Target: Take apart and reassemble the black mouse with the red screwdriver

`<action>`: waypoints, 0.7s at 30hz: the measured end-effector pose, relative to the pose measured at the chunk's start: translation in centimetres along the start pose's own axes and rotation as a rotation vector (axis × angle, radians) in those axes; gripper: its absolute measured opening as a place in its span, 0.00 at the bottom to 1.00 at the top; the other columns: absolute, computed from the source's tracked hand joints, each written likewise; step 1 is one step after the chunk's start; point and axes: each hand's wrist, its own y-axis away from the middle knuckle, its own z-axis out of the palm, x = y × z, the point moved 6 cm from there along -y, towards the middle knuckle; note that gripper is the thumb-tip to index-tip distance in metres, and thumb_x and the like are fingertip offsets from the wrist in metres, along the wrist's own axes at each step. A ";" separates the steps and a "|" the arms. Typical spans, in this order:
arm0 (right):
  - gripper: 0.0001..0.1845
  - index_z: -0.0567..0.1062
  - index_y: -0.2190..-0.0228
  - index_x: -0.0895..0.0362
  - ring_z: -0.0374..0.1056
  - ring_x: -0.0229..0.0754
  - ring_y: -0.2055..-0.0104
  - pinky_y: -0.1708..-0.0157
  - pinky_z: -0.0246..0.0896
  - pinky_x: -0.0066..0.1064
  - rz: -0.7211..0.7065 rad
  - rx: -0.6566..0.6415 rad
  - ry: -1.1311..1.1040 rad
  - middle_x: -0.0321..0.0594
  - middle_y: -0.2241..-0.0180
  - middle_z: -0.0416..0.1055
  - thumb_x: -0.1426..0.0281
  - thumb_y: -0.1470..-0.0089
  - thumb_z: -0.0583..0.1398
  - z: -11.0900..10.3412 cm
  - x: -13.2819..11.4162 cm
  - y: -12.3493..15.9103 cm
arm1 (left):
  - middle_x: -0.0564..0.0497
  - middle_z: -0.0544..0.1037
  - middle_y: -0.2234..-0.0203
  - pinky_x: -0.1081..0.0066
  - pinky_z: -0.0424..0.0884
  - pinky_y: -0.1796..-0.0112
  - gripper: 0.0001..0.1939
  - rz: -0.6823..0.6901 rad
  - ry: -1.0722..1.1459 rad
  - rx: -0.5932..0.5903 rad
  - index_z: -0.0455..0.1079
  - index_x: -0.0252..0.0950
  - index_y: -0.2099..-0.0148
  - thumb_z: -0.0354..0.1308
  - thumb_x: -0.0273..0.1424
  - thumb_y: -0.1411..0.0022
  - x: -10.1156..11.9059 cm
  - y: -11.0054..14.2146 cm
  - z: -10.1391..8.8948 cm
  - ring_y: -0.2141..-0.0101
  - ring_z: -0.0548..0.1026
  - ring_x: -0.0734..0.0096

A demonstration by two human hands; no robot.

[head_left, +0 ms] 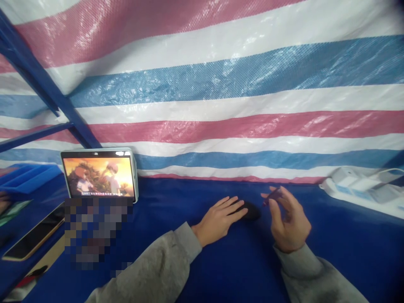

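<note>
My left hand [219, 219] lies palm down on the blue table, its fingers stretched out and slightly apart. Its fingertips rest at the left edge of a flat, black, rounded thing [251, 211], whose kind I cannot make out. To the right of that, my right hand [290, 221] is raised a little over the table with thumb and fingers curled together. Between them shows a small, dark, purplish thin piece [272, 195], too blurred to name.
A tablet [101, 176] playing a cartoon stands at the left, with a pixelated patch before it. Further left are a phone [34, 233], a blue divided tray [30, 179] and part of another person's hand [3, 202]. White power strips [362, 189] lie at the right. Behind hangs a striped tarp [221, 126].
</note>
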 end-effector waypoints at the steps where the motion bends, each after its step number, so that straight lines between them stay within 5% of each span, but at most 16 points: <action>1: 0.25 0.69 0.44 0.55 0.77 0.44 0.64 0.61 0.73 0.41 -0.014 0.024 0.016 0.46 0.56 0.77 0.74 0.43 0.62 -0.2 0.0 -0.1 | 0.48 0.61 0.34 0.56 0.55 0.34 0.28 0.000 0.004 0.001 0.56 0.40 0.32 0.47 0.19 0.31 0.0 0.0 0.0 0.32 0.53 0.65; 5: 0.22 0.73 0.48 0.55 0.75 0.47 0.61 0.59 0.72 0.44 -0.076 0.047 0.089 0.45 0.61 0.77 0.71 0.46 0.65 -0.5 -0.5 -0.4 | 0.48 0.62 0.34 0.55 0.56 0.34 0.28 0.006 0.016 0.003 0.56 0.40 0.32 0.47 0.20 0.31 0.1 0.0 -0.1 0.32 0.53 0.64; 10: 0.23 0.68 0.44 0.55 0.76 0.44 0.63 0.58 0.72 0.45 0.015 -0.020 -0.010 0.47 0.56 0.76 0.73 0.41 0.59 0.0 -0.2 -0.2 | 0.48 0.62 0.34 0.57 0.56 0.34 0.26 -0.006 0.017 0.008 0.57 0.40 0.32 0.48 0.21 0.30 0.0 0.0 -0.1 0.32 0.54 0.65; 16: 0.21 0.73 0.50 0.57 0.74 0.44 0.66 0.60 0.73 0.44 0.027 0.016 0.044 0.46 0.62 0.77 0.68 0.46 0.66 -0.1 0.1 -0.4 | 0.48 0.61 0.34 0.57 0.54 0.34 0.26 -0.002 0.016 0.003 0.58 0.40 0.33 0.47 0.20 0.30 0.0 0.0 0.1 0.32 0.53 0.65; 21: 0.25 0.68 0.43 0.54 0.77 0.46 0.59 0.54 0.72 0.44 0.032 -0.070 0.005 0.47 0.53 0.76 0.71 0.42 0.61 0.2 -0.3 -0.6 | 0.49 0.61 0.34 0.57 0.55 0.34 0.27 -0.001 0.009 -0.004 0.58 0.40 0.33 0.47 0.19 0.30 0.2 -0.1 -0.1 0.32 0.53 0.65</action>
